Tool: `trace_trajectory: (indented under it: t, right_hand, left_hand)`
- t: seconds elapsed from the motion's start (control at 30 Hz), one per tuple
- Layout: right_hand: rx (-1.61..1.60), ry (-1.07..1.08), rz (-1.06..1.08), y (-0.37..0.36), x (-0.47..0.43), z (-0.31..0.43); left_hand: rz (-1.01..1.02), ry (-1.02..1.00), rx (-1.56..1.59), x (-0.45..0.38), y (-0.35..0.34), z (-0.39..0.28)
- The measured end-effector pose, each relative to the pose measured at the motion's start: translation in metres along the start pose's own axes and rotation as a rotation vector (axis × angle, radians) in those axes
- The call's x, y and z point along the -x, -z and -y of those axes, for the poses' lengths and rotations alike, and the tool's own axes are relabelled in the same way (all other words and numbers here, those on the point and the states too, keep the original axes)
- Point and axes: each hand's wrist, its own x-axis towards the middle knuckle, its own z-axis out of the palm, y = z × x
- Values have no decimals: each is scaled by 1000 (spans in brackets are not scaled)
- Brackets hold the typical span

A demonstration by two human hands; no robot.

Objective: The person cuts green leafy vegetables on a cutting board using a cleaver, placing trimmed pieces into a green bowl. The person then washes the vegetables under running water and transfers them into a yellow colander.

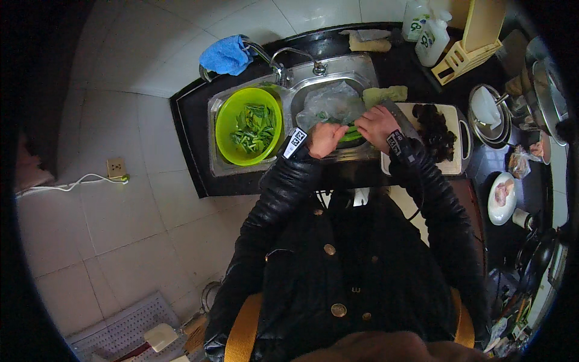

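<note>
Over the right sink basin (298, 92), my left hand (325, 139) and my right hand (374, 126) close together on green vegetable stalks (351, 134). The stalks run between the two hands, whose fingers partly hide them. A clear plastic bag (332, 102) lies in the basin just beyond my hands, with some greens by it. To the left, a lime-green plastic bowl (221, 126) sits in the other basin and holds cut leafy greens (255, 126).
Right of the sink, dark food pieces (434, 131) lie on a white cutting board (453, 166), beside a cleaver blade (400, 118). A faucet (282, 74) with a blue cloth (228, 55) rises behind. Metal bowls (491, 135) and a plate of meat (496, 215) stand farther right.
</note>
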Motion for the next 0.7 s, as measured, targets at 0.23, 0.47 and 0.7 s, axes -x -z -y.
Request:
trace_trajectory:
  t: [0.23,0.47,0.7]
  right_hand:
    - [-191,178,-77,-5,21,-2]
    - [-209,79,37,-18,30,8]
    - [-171,-192,191,-9,38,12]
  left_hand:
    - [303,214,112,-1,8,-15]
    - [232,237,78,-1,5,-19]
    - [93,-147,244,7,6,0]
